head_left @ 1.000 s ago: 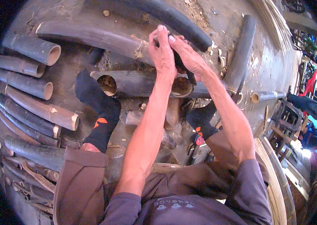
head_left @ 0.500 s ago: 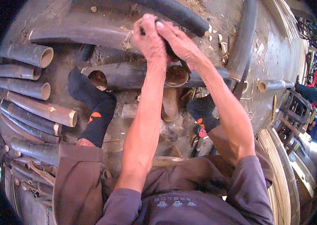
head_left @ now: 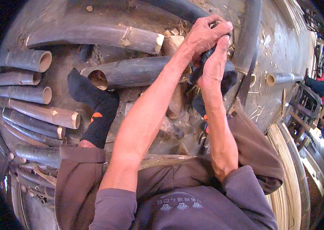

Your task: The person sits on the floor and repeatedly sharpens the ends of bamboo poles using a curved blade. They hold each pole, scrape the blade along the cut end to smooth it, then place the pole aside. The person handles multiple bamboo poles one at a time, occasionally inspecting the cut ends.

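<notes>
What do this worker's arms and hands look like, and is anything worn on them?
The left hand and right hand are ungloved, with no watch or wristband visible. Short, dark purplish-grey sleeves leave both forearms uncovered.

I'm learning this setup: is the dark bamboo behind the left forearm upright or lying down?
Lying down: the bamboo stretches sideways from near the left sock.

Watching remotely, I cannot identify the dark object (head_left: 207, 55) mostly buried between the left hand (head_left: 204, 33) and the right hand (head_left: 214, 63). Hands and left forearm (head_left: 152, 107) hide part of the bamboo pole (head_left: 135, 71) from me. The right forearm (head_left: 220, 126) screens the right sock (head_left: 198, 106) partly; the upper edge crops a black pole (head_left: 181, 9).
</notes>
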The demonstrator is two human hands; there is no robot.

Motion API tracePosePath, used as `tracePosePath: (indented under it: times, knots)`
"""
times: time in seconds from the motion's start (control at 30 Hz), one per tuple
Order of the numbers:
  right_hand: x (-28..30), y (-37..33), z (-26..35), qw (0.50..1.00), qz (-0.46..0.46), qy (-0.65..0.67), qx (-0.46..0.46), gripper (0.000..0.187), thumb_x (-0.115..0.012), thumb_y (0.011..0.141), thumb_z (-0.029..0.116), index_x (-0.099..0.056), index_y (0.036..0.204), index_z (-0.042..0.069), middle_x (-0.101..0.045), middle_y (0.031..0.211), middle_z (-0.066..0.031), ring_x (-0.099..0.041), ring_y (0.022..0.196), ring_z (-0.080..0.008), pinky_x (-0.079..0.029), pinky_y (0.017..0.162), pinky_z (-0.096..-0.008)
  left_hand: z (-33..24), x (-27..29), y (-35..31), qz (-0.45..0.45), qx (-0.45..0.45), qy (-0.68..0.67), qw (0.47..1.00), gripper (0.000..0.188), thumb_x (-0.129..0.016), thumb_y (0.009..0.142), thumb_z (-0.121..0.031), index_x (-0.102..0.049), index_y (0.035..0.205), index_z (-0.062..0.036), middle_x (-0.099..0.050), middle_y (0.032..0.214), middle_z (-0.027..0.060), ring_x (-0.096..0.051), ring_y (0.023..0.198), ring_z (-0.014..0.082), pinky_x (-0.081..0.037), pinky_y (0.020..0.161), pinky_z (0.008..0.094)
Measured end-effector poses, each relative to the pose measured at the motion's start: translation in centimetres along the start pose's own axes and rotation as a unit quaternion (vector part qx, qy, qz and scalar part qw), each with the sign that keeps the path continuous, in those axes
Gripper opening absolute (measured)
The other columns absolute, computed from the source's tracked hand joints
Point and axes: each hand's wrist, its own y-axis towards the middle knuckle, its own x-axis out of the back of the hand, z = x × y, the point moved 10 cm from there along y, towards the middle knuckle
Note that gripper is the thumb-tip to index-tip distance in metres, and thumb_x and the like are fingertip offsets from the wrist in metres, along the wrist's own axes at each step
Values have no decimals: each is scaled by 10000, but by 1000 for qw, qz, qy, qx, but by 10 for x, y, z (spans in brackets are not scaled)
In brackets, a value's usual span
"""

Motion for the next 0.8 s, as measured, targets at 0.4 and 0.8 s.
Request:
tracePosePath:
  times: [0.4, 0.8]
  knots:
    - [65, -75, -69, 924, -201, 323, -36, 739, -325, 930, 692, -375, 1399, 122, -479, 1298, -47, -464, 1222, -203, -386, 1028, -346, 39, -126, -58, 388, -1, 189, 902, 480, -620, 836, -476, -671, 1006, -30, -680, 914, 101, -607, 891, 185, -487, 798, 360]
    - [-79, -14, -4, 991, 105, 76, 41, 588, -460, 989, 470, -444, 1395, 45, -501, 1361, -121, -453, 1251, -213, -360, 1045, -324, -38, 93, -20, -116, -94, 85, 985, 260, -627, 882, -259, -667, 1007, -35, -647, 1002, 47, -587, 937, 147, -466, 859, 284]
